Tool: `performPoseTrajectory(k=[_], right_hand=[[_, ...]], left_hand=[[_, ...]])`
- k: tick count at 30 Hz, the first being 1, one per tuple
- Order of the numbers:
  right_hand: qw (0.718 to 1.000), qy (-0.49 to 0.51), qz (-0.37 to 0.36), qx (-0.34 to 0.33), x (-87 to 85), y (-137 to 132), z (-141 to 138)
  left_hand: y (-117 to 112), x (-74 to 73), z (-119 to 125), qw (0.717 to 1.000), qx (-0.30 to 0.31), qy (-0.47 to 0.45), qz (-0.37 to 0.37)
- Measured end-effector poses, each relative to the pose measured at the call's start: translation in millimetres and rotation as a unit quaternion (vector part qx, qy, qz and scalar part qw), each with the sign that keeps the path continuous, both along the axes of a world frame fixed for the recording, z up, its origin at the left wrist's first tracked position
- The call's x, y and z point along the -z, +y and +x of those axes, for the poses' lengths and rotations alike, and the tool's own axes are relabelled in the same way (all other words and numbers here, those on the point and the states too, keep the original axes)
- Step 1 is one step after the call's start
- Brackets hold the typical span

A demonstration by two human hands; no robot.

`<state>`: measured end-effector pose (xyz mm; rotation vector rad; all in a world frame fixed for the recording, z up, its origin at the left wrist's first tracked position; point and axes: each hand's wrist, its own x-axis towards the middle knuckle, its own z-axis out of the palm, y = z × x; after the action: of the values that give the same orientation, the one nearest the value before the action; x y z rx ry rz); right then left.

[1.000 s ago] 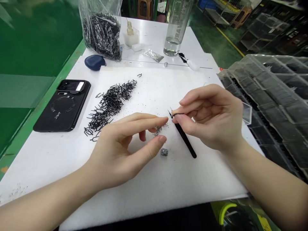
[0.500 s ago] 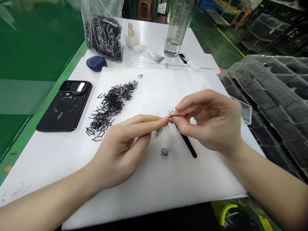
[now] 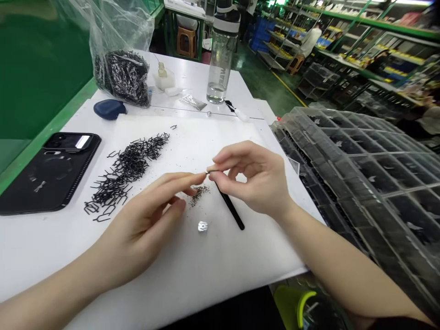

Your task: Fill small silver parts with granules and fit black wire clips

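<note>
A thin black piece (image 3: 214, 171) is pinched by the right hand (image 3: 257, 178). Its end is now touched by the left hand (image 3: 139, 220), fingers loose, so both hands are used.

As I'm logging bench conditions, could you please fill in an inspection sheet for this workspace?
Surface: white table, with a white mat lying on it.
Job's things: thin black piece, pinched; black forked pieces, piled loose; slim black tool, lying on the mat; tiny grains, gathered loosely.
Clutter: phone, water bottle, bag of black pieces.
Hands: right hand pinches the thin black piece; left hand, index fingertip at its end, contact unclear.
Cables: nothing seen.
Surroundings: transparent compartment boxes at right; shelving beyond.
</note>
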<state>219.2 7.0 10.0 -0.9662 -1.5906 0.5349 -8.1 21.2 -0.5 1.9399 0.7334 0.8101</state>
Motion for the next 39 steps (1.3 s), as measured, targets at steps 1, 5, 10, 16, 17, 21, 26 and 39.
performPoseTrajectory(k=[1, 5, 10, 16, 17, 21, 26, 39], right_hand=[[1.0, 0.003, 0.001, 0.01, -2.6, 2, 3], [0.995, -0.017, 0.029, 0.098, -24.2, 9, 34], [0.951, -0.222, -0.059, 0.206, -47.0, 8, 87], [0.904, -0.365, -0.125, 0.186, -37.7, 8, 110], [0.901, -0.37, -0.125, 0.187, -37.4, 8, 110], [0.898, -0.373, -0.113, 0.205, -48.1, 0, 99], [0.921, -0.339, -0.172, 0.083, -48.8, -18, 50], [0.959, -0.007, -0.268, -0.096, -3.2, -5, 23]], left_hand=[[0, 0.6, 1, 1.0, -0.022, -0.001, -0.012], [1, 3.7, 3, 0.996, -0.085, -0.024, -0.035], [-3, -0.5, 4, 0.996, -0.055, 0.052, 0.046], [-12, -4.5, 10, 0.982, 0.015, 0.106, 0.154], [-12, -3.3, 11, 0.98, 0.021, 0.113, 0.162], [-11, 4.0, 9, 0.972, 0.033, 0.133, 0.192], [-8, 8.6, 7, 0.965, 0.039, 0.126, 0.229], [-12, 2.3, 8, 0.97, -0.011, 0.156, 0.186]])
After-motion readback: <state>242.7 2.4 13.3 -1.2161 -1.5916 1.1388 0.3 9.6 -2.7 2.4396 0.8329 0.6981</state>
